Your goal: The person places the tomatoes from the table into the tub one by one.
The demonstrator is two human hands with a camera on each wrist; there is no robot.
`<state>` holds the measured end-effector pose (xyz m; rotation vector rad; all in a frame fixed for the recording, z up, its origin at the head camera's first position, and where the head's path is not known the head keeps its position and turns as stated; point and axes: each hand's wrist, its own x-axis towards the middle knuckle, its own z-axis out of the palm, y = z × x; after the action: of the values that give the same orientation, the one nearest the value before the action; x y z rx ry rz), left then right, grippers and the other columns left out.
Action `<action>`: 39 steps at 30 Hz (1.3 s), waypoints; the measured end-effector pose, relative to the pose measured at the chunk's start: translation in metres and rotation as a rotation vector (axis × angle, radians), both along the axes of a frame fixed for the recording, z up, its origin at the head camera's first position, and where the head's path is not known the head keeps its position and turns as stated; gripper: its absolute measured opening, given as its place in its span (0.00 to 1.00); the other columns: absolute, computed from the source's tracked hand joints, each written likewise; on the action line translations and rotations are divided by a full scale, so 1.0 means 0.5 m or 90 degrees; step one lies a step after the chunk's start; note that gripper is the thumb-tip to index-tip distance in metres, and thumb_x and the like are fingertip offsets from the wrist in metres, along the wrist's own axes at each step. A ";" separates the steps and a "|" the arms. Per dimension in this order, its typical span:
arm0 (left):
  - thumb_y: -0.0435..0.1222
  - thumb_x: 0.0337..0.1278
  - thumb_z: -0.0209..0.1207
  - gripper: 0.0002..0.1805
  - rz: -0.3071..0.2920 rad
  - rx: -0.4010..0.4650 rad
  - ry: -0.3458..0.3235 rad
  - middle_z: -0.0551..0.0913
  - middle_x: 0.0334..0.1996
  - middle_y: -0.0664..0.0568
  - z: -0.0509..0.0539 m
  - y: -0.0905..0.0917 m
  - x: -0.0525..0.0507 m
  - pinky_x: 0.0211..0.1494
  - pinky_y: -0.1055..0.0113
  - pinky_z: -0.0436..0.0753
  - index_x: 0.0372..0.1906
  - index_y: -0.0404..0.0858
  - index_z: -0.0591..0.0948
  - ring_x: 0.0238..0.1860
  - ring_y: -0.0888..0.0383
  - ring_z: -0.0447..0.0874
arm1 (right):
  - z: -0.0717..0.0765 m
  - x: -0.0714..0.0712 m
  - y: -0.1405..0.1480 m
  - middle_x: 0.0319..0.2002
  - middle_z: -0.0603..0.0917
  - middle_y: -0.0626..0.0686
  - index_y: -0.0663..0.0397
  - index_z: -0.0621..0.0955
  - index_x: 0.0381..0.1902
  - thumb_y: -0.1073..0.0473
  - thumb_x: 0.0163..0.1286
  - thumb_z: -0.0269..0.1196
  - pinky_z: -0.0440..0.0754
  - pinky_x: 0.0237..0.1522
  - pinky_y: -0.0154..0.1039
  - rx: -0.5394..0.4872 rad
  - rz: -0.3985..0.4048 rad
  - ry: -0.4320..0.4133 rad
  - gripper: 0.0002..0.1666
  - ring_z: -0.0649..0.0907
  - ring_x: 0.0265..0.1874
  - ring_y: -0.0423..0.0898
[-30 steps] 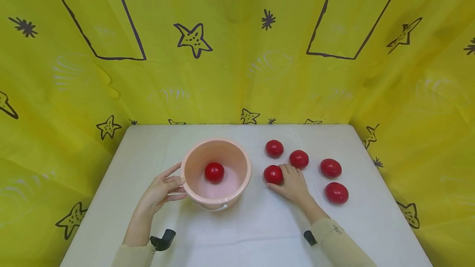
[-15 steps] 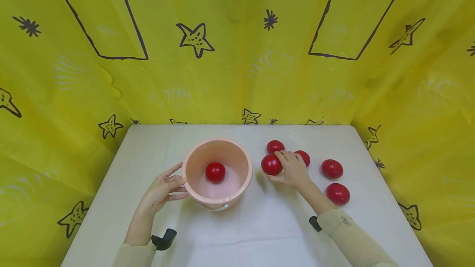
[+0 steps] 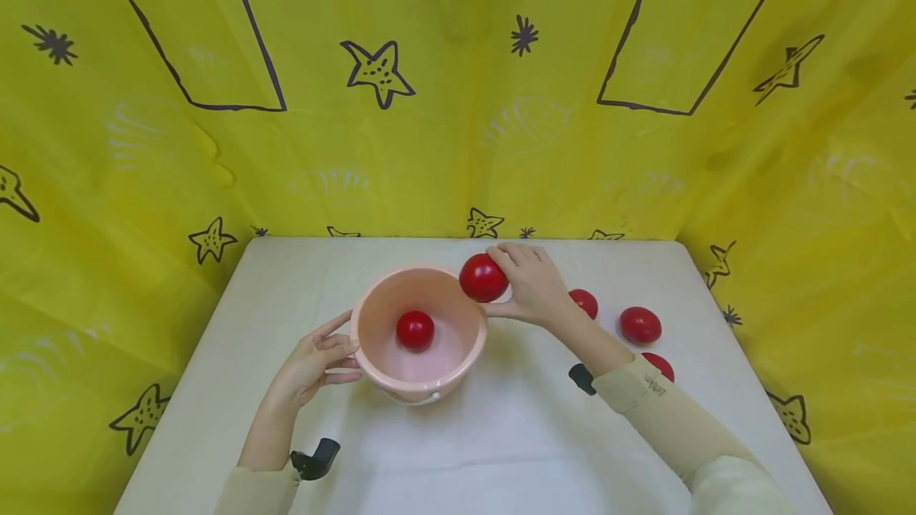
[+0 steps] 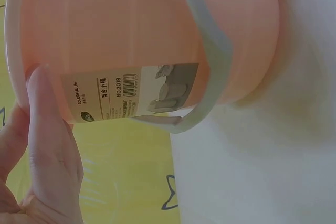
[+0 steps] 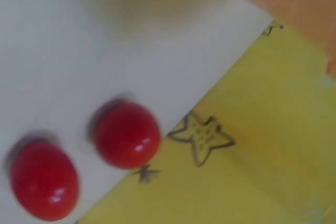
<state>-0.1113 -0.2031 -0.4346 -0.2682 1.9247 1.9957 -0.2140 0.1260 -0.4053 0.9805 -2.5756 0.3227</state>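
A pink bucket stands on the table with one red ball inside, glossy and smooth. My left hand holds the bucket's left rim; in the left wrist view its thumb lies against the outer wall beside a paper label. My right hand grips another red ball between thumb and fingers, over the bucket's right rim. The right wrist view does not show this hand, only two red balls on the table, one round and one more oval.
Right of the bucket lie several red balls, among them one in full view, one partly behind my right hand and one partly behind my sleeve. A yellow patterned curtain surrounds the white table.
My right hand has lifted a red ball off the table and carried it left and away from me to the bucket's rim. My left hand and the bucket have stayed put.
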 end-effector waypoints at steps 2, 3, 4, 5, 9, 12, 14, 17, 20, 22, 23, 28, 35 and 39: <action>0.27 0.60 0.52 0.35 0.001 0.000 0.000 0.81 0.32 0.52 0.000 0.001 0.000 0.37 0.58 0.84 0.70 0.38 0.53 0.30 0.57 0.84 | 0.004 -0.001 -0.027 0.52 0.75 0.56 0.54 0.72 0.56 0.35 0.41 0.68 0.73 0.54 0.53 0.025 0.022 0.001 0.47 0.72 0.52 0.52; 0.27 0.60 0.52 0.35 0.002 0.000 -0.001 0.81 0.32 0.52 0.000 0.001 0.000 0.37 0.58 0.84 0.70 0.38 0.53 0.30 0.57 0.84 | 0.004 -0.001 -0.041 0.52 0.75 0.55 0.53 0.72 0.56 0.34 0.42 0.68 0.73 0.54 0.52 0.040 0.033 0.003 0.46 0.73 0.52 0.52; 0.27 0.60 0.52 0.35 0.002 0.000 -0.001 0.81 0.32 0.52 0.000 0.002 0.000 0.37 0.58 0.84 0.70 0.38 0.53 0.30 0.57 0.84 | 0.005 0.001 -0.055 0.52 0.75 0.55 0.52 0.72 0.57 0.34 0.43 0.67 0.73 0.54 0.51 0.056 0.043 -0.002 0.46 0.72 0.52 0.51; 0.28 0.60 0.53 0.35 0.003 -0.001 0.000 0.81 0.32 0.52 0.000 0.002 0.000 0.37 0.58 0.84 0.70 0.38 0.53 0.30 0.57 0.84 | 0.004 0.003 -0.069 0.53 0.74 0.54 0.52 0.71 0.57 0.33 0.44 0.66 0.72 0.54 0.50 0.070 0.054 -0.010 0.46 0.72 0.52 0.50; 0.29 0.59 0.54 0.36 -0.001 -0.002 0.003 0.81 0.33 0.52 0.000 0.002 0.001 0.37 0.59 0.84 0.70 0.38 0.53 0.30 0.57 0.84 | -0.005 0.013 -0.123 0.54 0.73 0.53 0.49 0.69 0.60 0.30 0.48 0.62 0.72 0.54 0.48 0.130 0.097 -0.040 0.46 0.72 0.51 0.48; 0.30 0.59 0.55 0.36 -0.004 -0.003 0.005 0.82 0.33 0.52 0.000 0.001 0.001 0.37 0.58 0.84 0.70 0.39 0.53 0.30 0.57 0.84 | -0.017 0.017 -0.158 0.55 0.72 0.51 0.47 0.68 0.62 0.29 0.50 0.59 0.72 0.54 0.46 0.178 0.124 -0.054 0.46 0.70 0.53 0.47; 0.30 0.59 0.55 0.36 -0.003 -0.006 0.007 0.82 0.33 0.52 0.000 0.001 0.001 0.37 0.58 0.84 0.70 0.39 0.53 0.30 0.57 0.85 | -0.027 0.017 -0.177 0.56 0.71 0.50 0.45 0.67 0.63 0.28 0.51 0.58 0.70 0.56 0.46 0.210 0.137 -0.068 0.46 0.69 0.55 0.46; 0.31 0.59 0.55 0.36 0.000 -0.013 0.007 0.82 0.33 0.52 0.001 0.002 0.001 0.37 0.58 0.84 0.70 0.39 0.54 0.31 0.57 0.85 | -0.040 0.017 -0.201 0.58 0.70 0.50 0.42 0.64 0.65 0.28 0.51 0.58 0.68 0.59 0.47 0.263 0.150 -0.090 0.47 0.67 0.57 0.47; 0.31 0.59 0.55 0.36 0.005 -0.018 0.004 0.82 0.33 0.53 0.002 0.002 0.001 0.36 0.58 0.84 0.70 0.39 0.54 0.31 0.57 0.85 | -0.051 0.018 -0.221 0.60 0.69 0.50 0.41 0.63 0.67 0.29 0.52 0.57 0.66 0.61 0.48 0.317 0.166 -0.106 0.47 0.66 0.59 0.48; 0.32 0.59 0.56 0.36 0.006 -0.022 0.003 0.82 0.33 0.53 0.001 0.002 0.001 0.36 0.58 0.84 0.70 0.39 0.54 0.31 0.56 0.85 | -0.059 0.020 -0.231 0.62 0.68 0.50 0.40 0.62 0.67 0.29 0.52 0.58 0.66 0.61 0.48 0.348 0.176 -0.116 0.47 0.66 0.60 0.48; 0.32 0.59 0.56 0.36 0.006 -0.023 0.003 0.82 0.33 0.53 0.001 0.002 0.001 0.36 0.58 0.84 0.70 0.39 0.54 0.31 0.56 0.85 | -0.063 0.020 -0.235 0.62 0.68 0.50 0.39 0.61 0.68 0.29 0.52 0.58 0.66 0.62 0.48 0.361 0.181 -0.119 0.48 0.66 0.60 0.48; 0.33 0.59 0.56 0.36 0.009 -0.029 0.003 0.82 0.33 0.53 0.000 0.002 0.001 0.36 0.59 0.84 0.70 0.40 0.54 0.32 0.56 0.85 | -0.079 0.021 -0.253 0.63 0.67 0.48 0.36 0.60 0.68 0.29 0.51 0.59 0.65 0.62 0.46 0.432 0.182 -0.114 0.48 0.65 0.61 0.48; 0.33 0.59 0.56 0.36 0.014 -0.032 -0.001 0.82 0.34 0.53 -0.001 0.000 0.002 0.36 0.59 0.84 0.70 0.40 0.54 0.31 0.56 0.85 | -0.089 0.020 -0.269 0.61 0.68 0.46 0.31 0.60 0.67 0.26 0.49 0.58 0.67 0.60 0.43 0.505 0.177 -0.099 0.48 0.66 0.59 0.45; 0.33 0.59 0.56 0.36 0.011 -0.028 0.000 0.82 0.34 0.52 -0.001 0.000 0.002 0.36 0.59 0.84 0.70 0.40 0.54 0.31 0.57 0.85 | -0.094 0.022 -0.275 0.60 0.68 0.44 0.29 0.60 0.67 0.25 0.50 0.55 0.68 0.58 0.40 0.546 0.181 -0.079 0.47 0.66 0.58 0.44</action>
<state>-0.1102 -0.2033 -0.4353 -0.2978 1.9747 1.9658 -0.2032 -0.0117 -0.4522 1.6416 -2.6957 -0.7446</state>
